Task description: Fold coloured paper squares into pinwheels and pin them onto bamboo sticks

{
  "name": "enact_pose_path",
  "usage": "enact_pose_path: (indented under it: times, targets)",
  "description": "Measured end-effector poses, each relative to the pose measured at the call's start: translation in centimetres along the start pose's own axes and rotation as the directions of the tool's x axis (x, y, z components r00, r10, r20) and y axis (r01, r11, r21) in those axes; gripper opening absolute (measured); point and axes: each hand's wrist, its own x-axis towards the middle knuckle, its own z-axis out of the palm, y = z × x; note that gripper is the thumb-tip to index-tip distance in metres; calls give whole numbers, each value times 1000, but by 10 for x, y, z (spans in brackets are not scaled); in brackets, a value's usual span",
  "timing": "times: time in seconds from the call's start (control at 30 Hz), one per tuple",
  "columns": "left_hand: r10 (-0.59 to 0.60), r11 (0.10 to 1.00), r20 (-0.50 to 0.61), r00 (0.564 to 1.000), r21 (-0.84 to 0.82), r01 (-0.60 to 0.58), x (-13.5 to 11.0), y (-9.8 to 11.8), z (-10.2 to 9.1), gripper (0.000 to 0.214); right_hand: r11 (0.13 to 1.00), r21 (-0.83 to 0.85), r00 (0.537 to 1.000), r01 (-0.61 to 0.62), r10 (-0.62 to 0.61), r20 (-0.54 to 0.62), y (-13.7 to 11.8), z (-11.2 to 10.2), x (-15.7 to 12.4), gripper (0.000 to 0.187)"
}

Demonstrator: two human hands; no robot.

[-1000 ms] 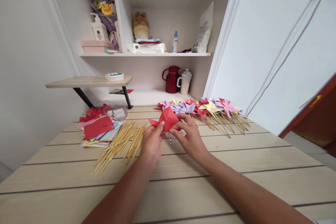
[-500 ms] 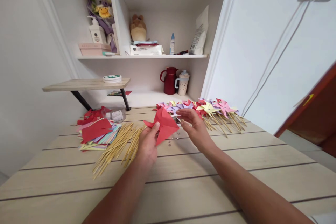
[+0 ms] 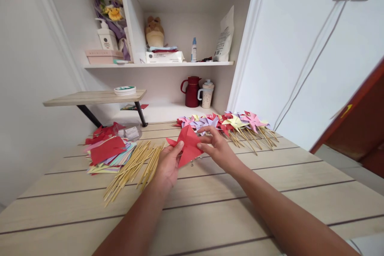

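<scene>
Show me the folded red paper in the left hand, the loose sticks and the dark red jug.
Folded red paper [image 3: 190, 145]: head view, middle of its face.
Loose sticks [image 3: 130, 169]: head view, middle of the pile.
Dark red jug [image 3: 192, 93]: head view, front of its body.

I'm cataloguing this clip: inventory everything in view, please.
Table: 1, pale wood, foreground
Paper piece: 1, red, centre
Tiny pieces: several, pale, centre
Sticks: many, tan, table left
Sheet stack: 1, multicoloured, table left
Plastic tub: 1, clear, behind stack
Pinwheels: many, multicoloured, table back
Stand: 1, pale-topped, back left
Round box: 1, white-green, on stand
Jug: 1, red, lower shelf
Mug: 1, cream, beside jug
Bouquet: 1, purple, upper left
Pump bottle: 1, white, upper left
Flat box: 1, pink, upper left
Plush toy: 1, brown, upper shelf
Flat pack: 1, white, upper shelf
Small bottle: 1, white-blue, upper shelf
Bag: 1, white, upper shelf right
Left hand: 1, gripping paper piece
Right hand: 1, at paper piece's edge
</scene>
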Motion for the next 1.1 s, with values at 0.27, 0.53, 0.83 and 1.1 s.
enact_pose_path:
  times: [0.27, 0.53, 0.83, 1.1]
  targets:
    - [-43, 998, 70, 997, 45, 40, 2, 4, -3, 21, 998, -57, 999, 14, -12, 38, 0, -10, 2, 16]
    - [-12, 999, 76, 997, 52, 8, 3, 6, -4, 24, 1000, -7, 990, 15, -14, 142, -1, -11, 0, 24]
    - [-6, 996, 80, 997, 89, -2, 3, 1, -5, 32, 998, -24, 988, 53, -49, 146, 1, -8, 1, 15]
    - [15, 985, 76, 997, 172, -28, 3, -4, -4, 34, 985, -130, 981, 118, -95, 171, -2, -5, 1, 12]
